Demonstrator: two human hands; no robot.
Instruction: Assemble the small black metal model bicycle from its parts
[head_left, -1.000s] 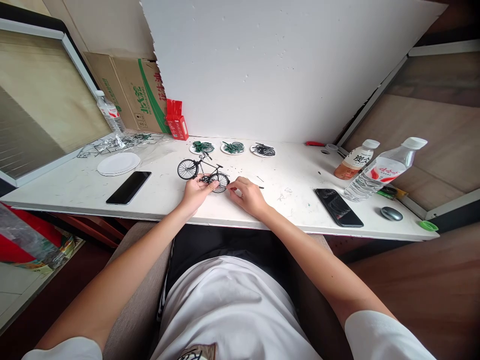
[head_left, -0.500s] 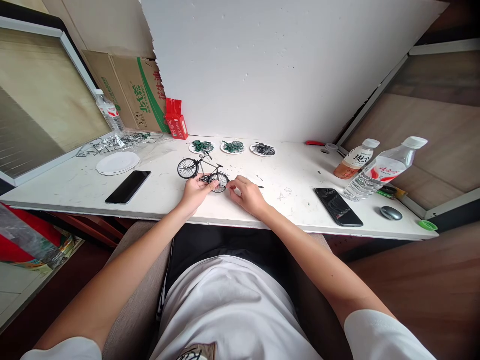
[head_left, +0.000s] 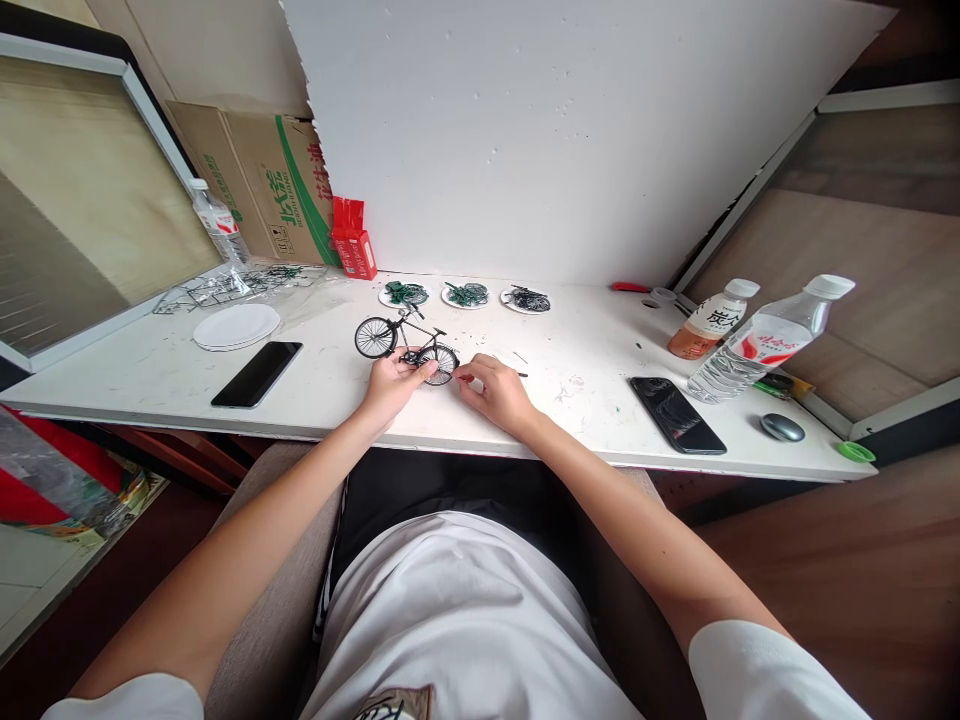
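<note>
A black model bicycle [head_left: 409, 335] with thin spoked wheels is held tilted just above the table, its handlebar end up and to the left. My left hand [head_left: 394, 382] grips it low by the pedals and the right-hand wheel, thumb lying over that wheel. At the right edge of the same wheel, my right hand [head_left: 491, 390] has its thumb and fingertips pinched together. Whether a small part sits in that pinch is too fine to make out. Thin dark slivers [head_left: 521, 374] lie just beyond my right hand.
Behind the bicycle stand white plates of green parts [head_left: 466, 293] and black parts [head_left: 526, 298]. A phone [head_left: 257, 374] and stacked white plates [head_left: 236, 326] lie left. Another phone [head_left: 677, 414], bottles [head_left: 772, 340] and a mouse [head_left: 782, 427] are on the right of the white table [head_left: 585, 430].
Almost nothing differs. The bicycle and my left hand stay in place, and my right fingers have shifted very slightly at the wheel's edge.
</note>
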